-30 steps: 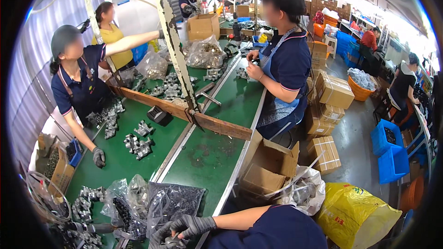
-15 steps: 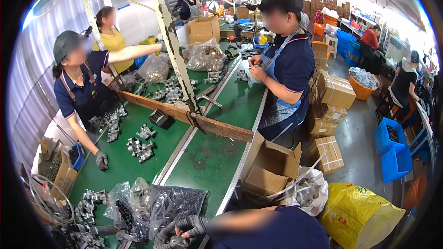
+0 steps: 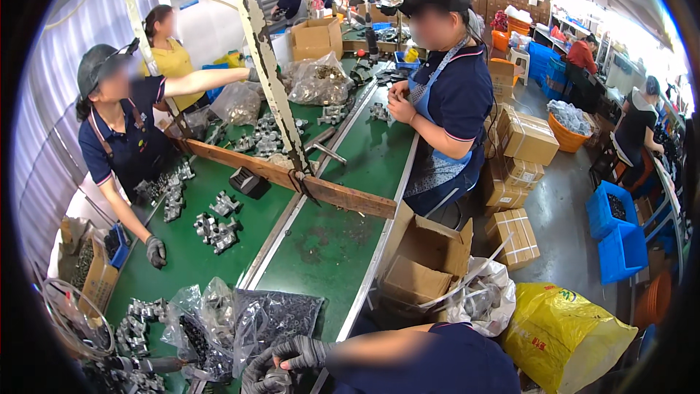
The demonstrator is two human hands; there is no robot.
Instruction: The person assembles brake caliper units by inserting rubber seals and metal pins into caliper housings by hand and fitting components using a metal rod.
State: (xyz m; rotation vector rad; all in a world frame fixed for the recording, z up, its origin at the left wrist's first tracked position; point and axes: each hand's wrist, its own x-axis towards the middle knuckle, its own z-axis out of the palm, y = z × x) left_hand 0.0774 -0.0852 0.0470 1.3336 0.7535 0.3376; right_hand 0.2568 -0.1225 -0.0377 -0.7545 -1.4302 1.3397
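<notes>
At the lower edge my right hand [image 3: 302,353], in a grey glove with bare fingertips, bends its fingers over a small grey metal part [image 3: 278,377]. My left hand [image 3: 255,375], gloved too and cut off by the lower edge, closes round the same part from the left. Just beyond the hands lies a clear plastic bag of small black pieces [image 3: 281,317]. Left of it stand more open clear bags [image 3: 203,321] with dark and metal pieces. Several silver metal castings [image 3: 135,328] are heaped on the green bench [image 3: 321,252] farther left.
A wooden board [image 3: 343,199] and a peeling post [image 3: 266,58] cross the bench. A co-worker's gloved hand [image 3: 156,252] rests at left; another co-worker [image 3: 452,95] stands across at right. An open carton [image 3: 430,255] and a yellow sack [image 3: 565,335] stand beside the bench.
The view has shifted slightly, so the scene sits a little higher and farther left. My right fingers have moved slightly over the metal part; both hands stay on it.
</notes>
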